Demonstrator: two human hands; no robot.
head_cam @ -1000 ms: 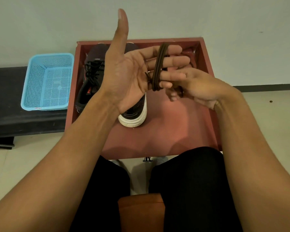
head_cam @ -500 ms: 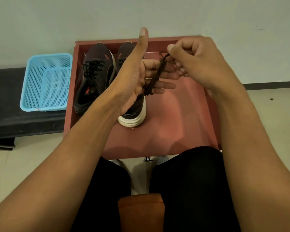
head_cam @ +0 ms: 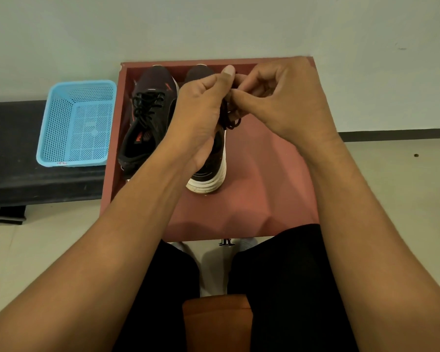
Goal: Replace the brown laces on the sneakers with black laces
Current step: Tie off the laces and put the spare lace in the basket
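Note:
Two dark sneakers stand side by side on a reddish-brown table [head_cam: 252, 199]. The left sneaker [head_cam: 148, 123] shows black laces [head_cam: 146, 105] threaded through it. The right sneaker [head_cam: 211, 168] is mostly hidden behind my left hand; its white heel sole faces me. My left hand [head_cam: 201, 107] and my right hand [head_cam: 282, 102] meet above the right sneaker. Both pinch a small coiled bundle of brown lace [head_cam: 230, 119], whose loops hang below the fingers.
A light blue plastic basket [head_cam: 76, 123] sits on a dark bench [head_cam: 13, 161] left of the table. A pale wall rises right behind the table. My knees in black trousers [head_cam: 277, 275] are against the table's near edge.
My left hand has closed from an open palm with the thumb up into a pinch. The right hand has come against it, and the lace wrapped on the left fingers is now a small bundle.

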